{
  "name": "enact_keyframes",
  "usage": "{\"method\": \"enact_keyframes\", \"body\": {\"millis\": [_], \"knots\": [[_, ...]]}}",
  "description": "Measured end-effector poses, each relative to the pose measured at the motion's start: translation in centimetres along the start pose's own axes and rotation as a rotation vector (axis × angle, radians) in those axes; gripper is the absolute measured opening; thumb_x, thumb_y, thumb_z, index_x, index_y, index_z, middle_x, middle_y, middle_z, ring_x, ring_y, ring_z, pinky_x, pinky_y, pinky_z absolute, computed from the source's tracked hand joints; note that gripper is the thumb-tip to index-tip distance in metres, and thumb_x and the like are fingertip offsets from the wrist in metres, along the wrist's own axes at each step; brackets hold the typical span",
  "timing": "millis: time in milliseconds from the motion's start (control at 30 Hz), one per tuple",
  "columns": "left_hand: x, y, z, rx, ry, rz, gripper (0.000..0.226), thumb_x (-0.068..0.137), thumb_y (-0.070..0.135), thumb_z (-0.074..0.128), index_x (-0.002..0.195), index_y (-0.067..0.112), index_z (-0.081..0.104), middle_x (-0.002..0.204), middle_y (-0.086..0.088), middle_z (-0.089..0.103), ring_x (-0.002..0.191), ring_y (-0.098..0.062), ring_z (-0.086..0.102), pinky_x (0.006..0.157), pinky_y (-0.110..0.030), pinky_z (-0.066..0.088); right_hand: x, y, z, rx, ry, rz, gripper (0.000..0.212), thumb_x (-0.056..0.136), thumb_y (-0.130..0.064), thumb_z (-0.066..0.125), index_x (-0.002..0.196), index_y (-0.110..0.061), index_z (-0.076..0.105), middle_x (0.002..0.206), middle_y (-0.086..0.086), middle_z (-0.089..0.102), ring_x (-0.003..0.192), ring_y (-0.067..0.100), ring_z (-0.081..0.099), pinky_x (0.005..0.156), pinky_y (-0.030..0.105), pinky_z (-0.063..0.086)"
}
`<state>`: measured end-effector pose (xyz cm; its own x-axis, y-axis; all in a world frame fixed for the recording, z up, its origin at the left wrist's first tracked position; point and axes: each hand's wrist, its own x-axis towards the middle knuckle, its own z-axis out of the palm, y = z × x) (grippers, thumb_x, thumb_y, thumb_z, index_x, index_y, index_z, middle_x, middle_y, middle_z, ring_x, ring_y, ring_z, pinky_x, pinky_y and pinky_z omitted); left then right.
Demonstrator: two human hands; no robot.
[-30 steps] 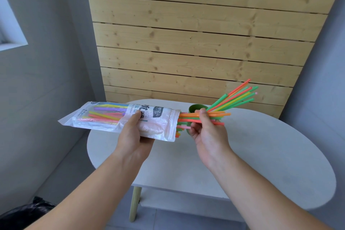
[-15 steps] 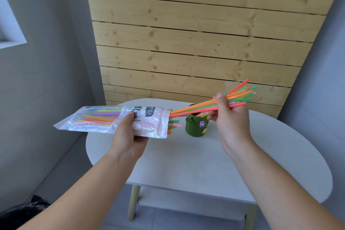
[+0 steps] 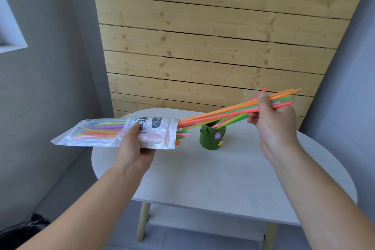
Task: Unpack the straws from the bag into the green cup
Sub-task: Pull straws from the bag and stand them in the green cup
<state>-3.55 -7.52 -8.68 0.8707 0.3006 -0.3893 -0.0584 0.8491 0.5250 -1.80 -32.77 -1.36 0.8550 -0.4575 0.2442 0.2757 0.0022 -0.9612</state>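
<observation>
Looking through the head camera, I see my left hand (image 3: pixel 134 148) gripping the clear printed bag (image 3: pixel 101 134) above the table (image 3: pixel 203 178) edge. My right hand (image 3: pixel 272 115) fingers (image 3: pixel 263 99) pinch neon orange, pink and green straws (image 3: pixel 223 112), which slant from the bag's mouth over the green cup (image 3: pixel 211 138).

One bag (image 3: pixel 113 134), one cup (image 3: pixel 211 140), one worktop (image 3: pixel 223 178). Two hands: left hand (image 3: pixel 134 148), right hand (image 3: pixel 274 119). Straws (image 3: pixel 219 112): many, too tightly bunched to count.
</observation>
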Motion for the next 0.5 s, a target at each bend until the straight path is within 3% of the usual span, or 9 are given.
{"method": "enact_keyframes", "body": {"millis": [167,300,433,500], "knots": [[0.1,0.0,-0.2,0.034,-0.014,0.011,0.01,0.101,0.017,0.061,0.109,0.013,0.066,0.079,-0.002,0.081,0.093,-0.02,0.075,0.09,-0.043,0.059,0.7,-0.8,-1.1,-0.014,0.081,-0.044,0.028,0.098,-0.027,0.055,0.073,-0.02,0.065,0.054,-0.005,0.058,0.042,0.008,0.053,0.06,0.033,0.052],[0.2,-0.2,-0.4,0.061,-0.016,0.015,0.01,0.101,0.018,0.062,0.107,0.012,0.068,0.084,-0.002,0.081,0.096,-0.021,0.075,0.096,-0.044,0.057,0.9,-0.7,-1.4,-0.065,0.139,-0.077,0.028,0.098,-0.029,0.055,0.072,-0.021,0.063,0.057,-0.001,0.059,0.041,0.005,0.054,0.061,0.033,0.056],[0.1,-0.4,-0.2,0.073,-0.024,0.02,0.015,0.101,0.017,0.061,0.113,0.011,0.067,0.103,-0.005,0.077,0.099,-0.022,0.074,0.098,-0.045,0.056,0.8,-0.5,-1.6,-0.142,0.172,-0.122,0.03,0.099,-0.03,0.053,0.07,-0.024,0.06,0.057,-0.002,0.059,0.039,0.003,0.056,0.059,0.031,0.054],[0.1,-0.5,-0.3,0.09,-0.036,0.018,0.014,0.101,0.017,0.061,0.112,0.011,0.067,0.099,-0.005,0.079,0.099,-0.022,0.074,0.098,-0.044,0.056,1.0,-0.3,-1.7,-0.195,0.19,-0.161,0.034,0.098,-0.033,0.053,0.068,-0.019,0.06,0.058,0.001,0.06,0.043,0.005,0.059,0.058,0.031,0.052]]}}
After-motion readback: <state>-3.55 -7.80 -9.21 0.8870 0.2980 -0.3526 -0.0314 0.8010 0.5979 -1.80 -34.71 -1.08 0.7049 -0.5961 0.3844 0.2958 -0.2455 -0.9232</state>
